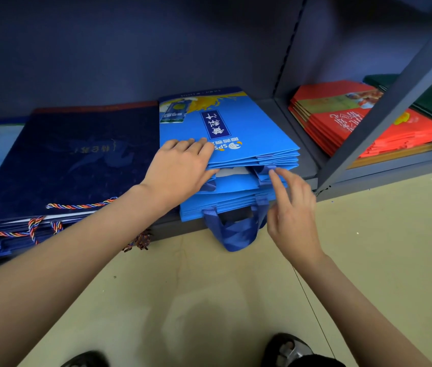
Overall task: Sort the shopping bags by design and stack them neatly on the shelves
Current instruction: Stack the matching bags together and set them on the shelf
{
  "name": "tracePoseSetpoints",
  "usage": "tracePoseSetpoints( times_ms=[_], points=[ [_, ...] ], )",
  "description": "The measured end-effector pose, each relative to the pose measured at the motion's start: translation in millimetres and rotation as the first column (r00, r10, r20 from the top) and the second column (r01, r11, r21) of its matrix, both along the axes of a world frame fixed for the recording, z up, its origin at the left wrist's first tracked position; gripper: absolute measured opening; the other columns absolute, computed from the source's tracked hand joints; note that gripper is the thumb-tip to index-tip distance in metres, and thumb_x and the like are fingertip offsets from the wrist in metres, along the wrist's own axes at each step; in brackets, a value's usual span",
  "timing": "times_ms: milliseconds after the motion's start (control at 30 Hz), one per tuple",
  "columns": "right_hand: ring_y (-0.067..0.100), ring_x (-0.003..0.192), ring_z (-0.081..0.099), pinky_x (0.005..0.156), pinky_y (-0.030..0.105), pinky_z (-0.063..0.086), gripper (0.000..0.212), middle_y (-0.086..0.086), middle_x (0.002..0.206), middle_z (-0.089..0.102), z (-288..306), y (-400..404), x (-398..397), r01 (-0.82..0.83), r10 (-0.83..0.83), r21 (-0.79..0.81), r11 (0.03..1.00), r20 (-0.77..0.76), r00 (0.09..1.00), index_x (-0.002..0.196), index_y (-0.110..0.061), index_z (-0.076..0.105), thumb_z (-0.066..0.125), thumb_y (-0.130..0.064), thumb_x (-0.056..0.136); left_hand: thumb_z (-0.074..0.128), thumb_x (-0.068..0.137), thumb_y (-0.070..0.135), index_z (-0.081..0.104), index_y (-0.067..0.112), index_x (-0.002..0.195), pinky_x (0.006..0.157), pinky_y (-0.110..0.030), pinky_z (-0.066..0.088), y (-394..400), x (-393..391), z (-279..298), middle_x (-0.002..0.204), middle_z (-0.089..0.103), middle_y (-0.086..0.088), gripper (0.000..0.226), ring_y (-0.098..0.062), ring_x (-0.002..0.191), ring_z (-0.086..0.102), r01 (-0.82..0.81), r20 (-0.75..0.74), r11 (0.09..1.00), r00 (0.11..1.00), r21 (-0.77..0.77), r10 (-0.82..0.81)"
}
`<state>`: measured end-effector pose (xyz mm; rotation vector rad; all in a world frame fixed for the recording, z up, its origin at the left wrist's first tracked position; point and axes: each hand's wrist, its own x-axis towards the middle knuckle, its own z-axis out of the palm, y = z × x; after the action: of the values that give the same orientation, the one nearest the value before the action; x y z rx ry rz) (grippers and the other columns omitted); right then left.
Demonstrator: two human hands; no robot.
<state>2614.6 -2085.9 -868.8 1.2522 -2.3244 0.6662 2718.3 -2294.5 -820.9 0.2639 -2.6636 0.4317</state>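
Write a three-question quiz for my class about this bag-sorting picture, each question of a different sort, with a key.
1. True or false: the left hand lies on the light blue stack, fingers on top.
2. Which stack lies beyond the shelf post, in the right bay? A) navy B) red C) light blue
3. Fill in: the blue straps hang over the shelf edge toward the ____.

Key
1. True; its thumb is tucked under the upper bags.
2. B, the red stack. The navy stack lies left of the light blue one.
3. Floor. The right hand touches a strap tab at the stack's front with a fingertip.
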Motion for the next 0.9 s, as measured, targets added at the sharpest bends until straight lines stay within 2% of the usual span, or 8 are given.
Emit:
tracePoseSetpoints(
  times_ms=[167, 400, 533, 600, 733, 800, 867, 900],
  points=[
    [0.025, 0.098, 0.040, 0.077, 0.038, 0.034, 0.024, 0.017, 0.110, 0.052, 25, -15, -25, 0.058, -0.058, -0.155, 0.986, 0.009, 0.998, 0.104, -0.007, 0.056, 0.062, -0.012, 0.082, 0.073, 0.074, 0.039, 0.066, 0.004, 0.097, 0.071, -0.034, 0.054, 0, 2, -1, 0.103, 0.071, -0.013, 0.043, -0.028, 0.087, 0.070, 0.000, 0.036, 1.000, 0.999, -0.002, 0.000],
    [0.025, 0.093, 0.034, 0.077, 0.034, 0.023, 0.033, 0.018, 0.099, 0.050, 40, -19, -45, 0.026, -0.030, -0.048, 0.999, -0.088, 0.996, 0.087, -0.005, 0.053, 0.079, -0.019, 0.072, 0.075, 0.072, 0.040, 0.066, 0.004, 0.097, 0.071, -0.034, 0.054, 1, 3, 2, 0.101, 0.071, -0.014, 0.045, -0.028, 0.086, 0.070, -0.013, 0.087, 1.000, 0.996, -0.002, 0.014],
    [0.026, 0.094, 0.034, 0.076, 0.038, 0.027, 0.043, 0.019, 0.102, 0.050, 43, -23, -49, -0.010, 0.011, 0.014, 1.000, -0.125, 0.992, 0.089, -0.006, 0.047, 0.081, -0.018, 0.066, 0.076, 0.073, 0.039, 0.066, 0.003, 0.098, 0.071, -0.035, 0.054, 1, 4, 1, 0.103, 0.070, -0.015, 0.045, -0.029, 0.087, 0.070, -0.017, 0.103, 1.000, 0.995, 0.017, 0.015],
    [0.027, 0.094, 0.034, 0.078, 0.038, 0.026, 0.045, 0.020, 0.102, 0.051, 46, -30, -53, -0.048, 0.052, 0.038, 0.998, -0.128, 0.990, 0.091, -0.007, 0.044, 0.079, -0.009, 0.063, 0.076, 0.073, 0.039, 0.066, 0.003, 0.099, 0.072, -0.035, 0.054, 2, 3, 3, 0.103, 0.070, -0.015, 0.045, -0.029, 0.088, 0.070, -0.029, 0.123, 0.999, 0.992, 0.015, 0.027],
    [0.025, 0.081, 0.031, 0.067, 0.032, 0.021, 0.046, 0.017, 0.088, 0.050, 54, -46, -61, -0.134, 0.143, 0.075, 0.988, -0.134, 0.981, 0.086, -0.010, 0.036, 0.067, 0.005, 0.057, 0.071, 0.077, 0.040, 0.065, 0.003, 0.099, 0.072, -0.034, 0.054, 0, 2, 8, 0.101, 0.071, -0.013, 0.043, -0.028, 0.087, 0.070, -0.028, 0.088, 0.999, 0.996, 0.037, 0.024],
    [0.025, 0.079, 0.030, 0.064, 0.032, 0.018, 0.044, 0.016, 0.084, 0.049, 56, -49, -64, -0.148, 0.165, 0.125, 0.981, -0.140, 0.976, 0.085, -0.009, 0.038, 0.066, 0.007, 0.055, 0.050, 0.085, 0.050, 0.064, 0.004, 0.105, 0.077, -0.035, 0.052, 3, 4, 12, 0.107, 0.069, -0.013, 0.053, -0.028, 0.094, 0.068, -0.043, 0.068, 0.995, 0.997, 0.086, 0.037],
    [0.025, 0.078, 0.029, 0.065, 0.031, 0.017, 0.045, 0.015, 0.084, 0.049, 53, -47, -68, -0.148, 0.171, 0.158, 0.976, -0.142, 0.975, 0.084, -0.010, 0.038, 0.066, 0.008, 0.054, 0.032, 0.084, 0.063, 0.054, 0.004, 0.124, 0.094, -0.039, 0.043, 14, 5, 18, 0.130, 0.057, -0.012, 0.075, -0.028, 0.116, 0.057, -0.098, 0.178, 0.984, 0.981, 0.146, 0.071],
    [0.025, 0.078, 0.029, 0.066, 0.031, 0.019, 0.046, 0.015, 0.084, 0.048, 51, -46, -68, -0.147, 0.169, 0.165, 0.975, -0.129, 0.977, 0.084, -0.011, 0.036, 0.066, 0.009, 0.054, 0.034, 0.083, 0.066, 0.043, 0.004, 0.134, 0.103, -0.040, 0.034, 16, 5, 17, 0.141, 0.046, -0.011, 0.081, -0.027, 0.127, 0.046, -0.122, 0.250, 0.985, 0.964, 0.126, 0.087]
  ],
)
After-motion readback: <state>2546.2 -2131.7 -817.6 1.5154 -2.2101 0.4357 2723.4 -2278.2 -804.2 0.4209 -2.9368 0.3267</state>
